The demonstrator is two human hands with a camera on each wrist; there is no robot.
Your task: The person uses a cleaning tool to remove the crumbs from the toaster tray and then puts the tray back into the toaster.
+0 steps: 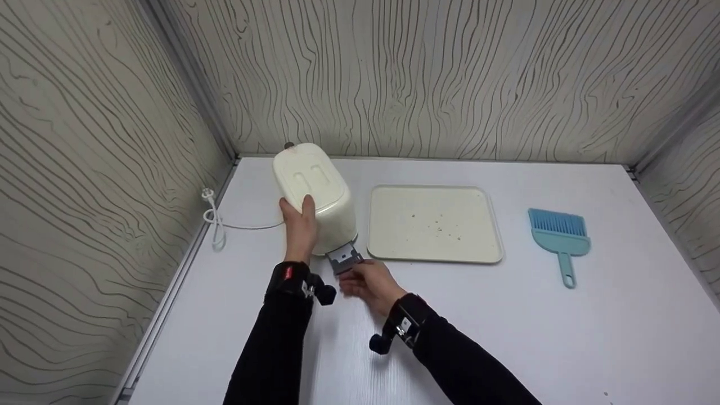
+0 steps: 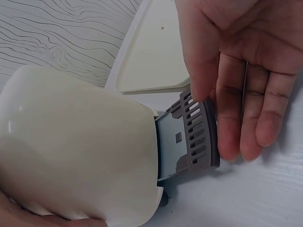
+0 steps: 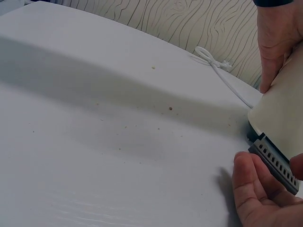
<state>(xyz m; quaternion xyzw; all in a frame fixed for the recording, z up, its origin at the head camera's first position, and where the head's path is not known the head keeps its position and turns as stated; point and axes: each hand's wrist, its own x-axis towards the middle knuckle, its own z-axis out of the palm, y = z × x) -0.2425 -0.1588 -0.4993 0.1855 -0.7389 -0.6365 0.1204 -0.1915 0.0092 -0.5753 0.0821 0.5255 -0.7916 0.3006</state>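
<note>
A cream toaster with a ridged lid on top stands at the left of the white table. My left hand holds its near left side, thumb laid over the lid's edge. From the toaster's near end a crumb tray with a grey slotted handle sticks partly out, its inner part hidden in the body. My right hand pinches that handle, thumb on the slotted top and fingers by the outer edge, as the right wrist view also shows.
A cream serving tray with scattered crumbs lies right of the toaster. Farther right is a blue brush in a dustpan. The toaster's white cord runs left to its plug. More crumbs dot the table. Patterned walls stand behind and beside it.
</note>
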